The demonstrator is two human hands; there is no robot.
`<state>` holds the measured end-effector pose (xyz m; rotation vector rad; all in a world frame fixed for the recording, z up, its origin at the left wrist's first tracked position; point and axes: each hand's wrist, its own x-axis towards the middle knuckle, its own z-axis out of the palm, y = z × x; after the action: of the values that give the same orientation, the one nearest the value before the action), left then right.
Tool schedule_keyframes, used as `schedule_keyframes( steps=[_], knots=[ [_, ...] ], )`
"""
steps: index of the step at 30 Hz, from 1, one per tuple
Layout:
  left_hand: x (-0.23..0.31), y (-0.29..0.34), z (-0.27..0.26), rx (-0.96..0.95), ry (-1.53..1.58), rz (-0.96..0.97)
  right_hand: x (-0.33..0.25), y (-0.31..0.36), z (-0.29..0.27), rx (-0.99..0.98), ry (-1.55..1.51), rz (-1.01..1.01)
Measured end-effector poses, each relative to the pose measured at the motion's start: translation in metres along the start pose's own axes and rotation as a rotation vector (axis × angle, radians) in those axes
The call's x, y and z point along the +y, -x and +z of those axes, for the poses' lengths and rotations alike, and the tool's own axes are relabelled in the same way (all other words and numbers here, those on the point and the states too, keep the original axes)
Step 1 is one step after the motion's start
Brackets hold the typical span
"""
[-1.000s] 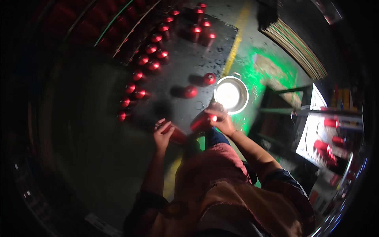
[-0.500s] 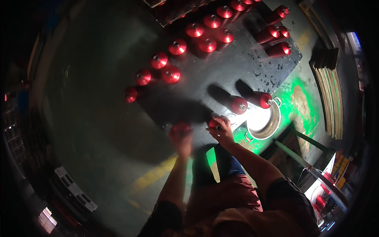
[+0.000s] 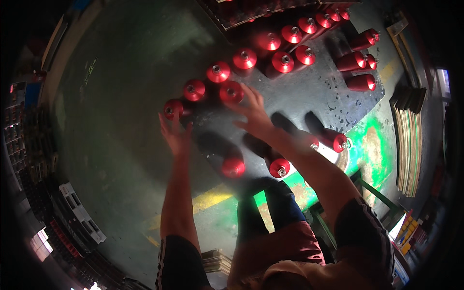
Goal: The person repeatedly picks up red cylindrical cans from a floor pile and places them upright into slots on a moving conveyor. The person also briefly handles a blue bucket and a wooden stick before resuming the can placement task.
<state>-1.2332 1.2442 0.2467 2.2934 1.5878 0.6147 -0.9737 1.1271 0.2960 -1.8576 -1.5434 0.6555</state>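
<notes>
My left hand (image 3: 175,135) reaches to the leftmost red metal cylinder (image 3: 173,109), a round-shouldered bottle with a narrow neck. Its fingers are spread at the near side of that cylinder; firm contact is hard to make out. My right hand (image 3: 253,113) is open, with fingers spread beside another red cylinder (image 3: 231,92) in the nearer part of the group. Closer to me stand a slightly blurred red cylinder (image 3: 233,167) and one with a shiny metal neck (image 3: 279,167). My right forearm partly covers a further cylinder (image 3: 314,144), next to which stands another (image 3: 334,139).
Several more red cylinders (image 3: 292,34) stand in rows on the dark tabletop (image 3: 333,99), others (image 3: 361,82) at its far right. A metal pot (image 3: 342,159) is partly hidden behind my arm. Stacked flat sheets (image 3: 410,145) stand at the right. A dark rack (image 3: 227,19) is at the far edge.
Both hands have left the near cylinders and moved away from me to the left group. My right hand has let go of the near cylinder. The whole view has shifted.
</notes>
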Motion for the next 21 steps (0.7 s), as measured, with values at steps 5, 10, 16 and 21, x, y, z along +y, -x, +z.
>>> schedule_keyframes(
  steps=[5, 10, 16, 21],
  knots=[
    [-0.017, -0.031, 0.047, 0.047, 0.210, -0.101, 0.034, -0.051, 0.050, 0.072, 0.111, -0.063],
    [-0.034, -0.030, 0.047, 0.133, 0.244, -0.097, 0.050, -0.036, 0.048, 0.161, 0.099, -0.087],
    [-0.020, -0.011, -0.043, 0.047, 0.571, -0.421, 0.032, 0.025, -0.051, 0.364, -0.113, 0.020],
    [0.023, 0.031, -0.152, -0.100, 1.205, -0.468, -0.005, 0.149, -0.184, 0.453, -0.593, 0.213]
  ],
)
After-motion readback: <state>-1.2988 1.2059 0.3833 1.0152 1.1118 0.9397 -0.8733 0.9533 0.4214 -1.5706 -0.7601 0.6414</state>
